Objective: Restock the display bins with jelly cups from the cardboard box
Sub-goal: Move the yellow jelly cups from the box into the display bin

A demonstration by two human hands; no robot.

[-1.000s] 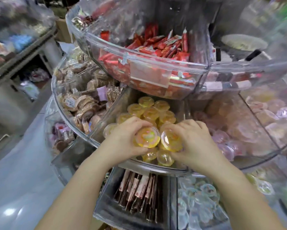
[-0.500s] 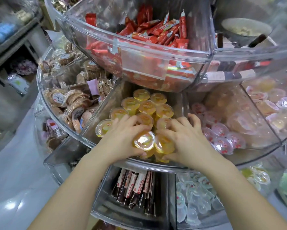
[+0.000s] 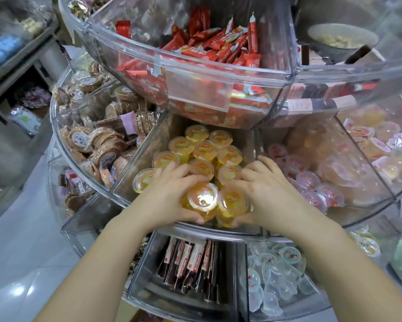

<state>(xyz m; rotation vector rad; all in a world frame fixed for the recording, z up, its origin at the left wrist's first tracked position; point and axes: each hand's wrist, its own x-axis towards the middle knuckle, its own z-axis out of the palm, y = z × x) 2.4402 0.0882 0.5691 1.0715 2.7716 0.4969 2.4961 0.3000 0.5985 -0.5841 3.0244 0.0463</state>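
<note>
Both my hands are inside the middle-tier clear bin [image 3: 134,159] of a round acrylic display. My left hand [image 3: 169,196] wraps a yellow jelly cup [image 3: 202,198] at the bin's front. My right hand [image 3: 265,194] grips a second yellow jelly cup [image 3: 232,203] right beside it; the two cups touch. Behind them several more yellow jelly cups [image 3: 204,149] stand upright in rows, filling the bin toward the back. The cardboard box is not in view.
Above hangs a bin of red wrapped snacks [image 3: 218,49]. Round biscuits [image 3: 97,145] fill the left bin, pink-lidded jelly cups [image 3: 311,182] the right one. Below are stick packets [image 3: 190,263] and clear jelly cups [image 3: 274,275]. A shelf [image 3: 14,54] stands at far left.
Both hands have lowered the two yellow cups from above the bin's front down among the other cups. The view has shifted closer and slightly down.
</note>
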